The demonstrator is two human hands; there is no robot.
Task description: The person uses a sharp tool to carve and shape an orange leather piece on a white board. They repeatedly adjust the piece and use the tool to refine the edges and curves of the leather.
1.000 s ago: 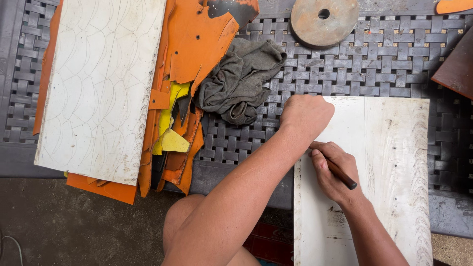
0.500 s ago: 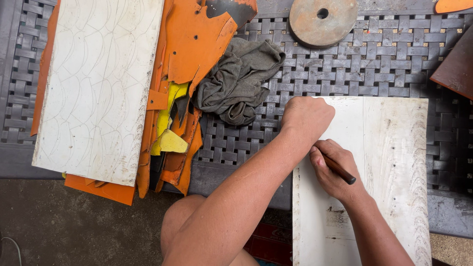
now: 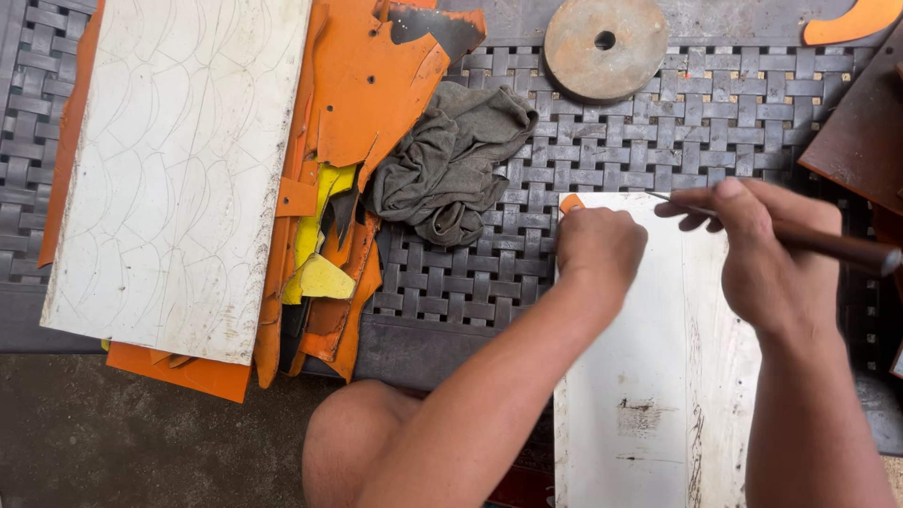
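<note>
The woven grey table (image 3: 602,122) carries everything, its edges cut off by the frame. Left of the white board (image 3: 658,376), well apart, lies a larger white slab (image 3: 179,160) scored with curved lines, hiding most of the orange scrap sheets (image 3: 376,85) stacked under it. The white board runs out of frame at the bottom, and both forearms cover parts of it. Beyond its top left corner sits a crumpled grey rag (image 3: 451,165), and further up a round metal disc (image 3: 605,47). The left hand (image 3: 599,246) is a closed fist pressed on the board's top left corner. The right hand (image 3: 762,249), lower down the board half a second ago, is now at its top edge, fingers pinching a dark-handled scribing tool (image 3: 828,246) whose thin tip is hard to make out.
</note>
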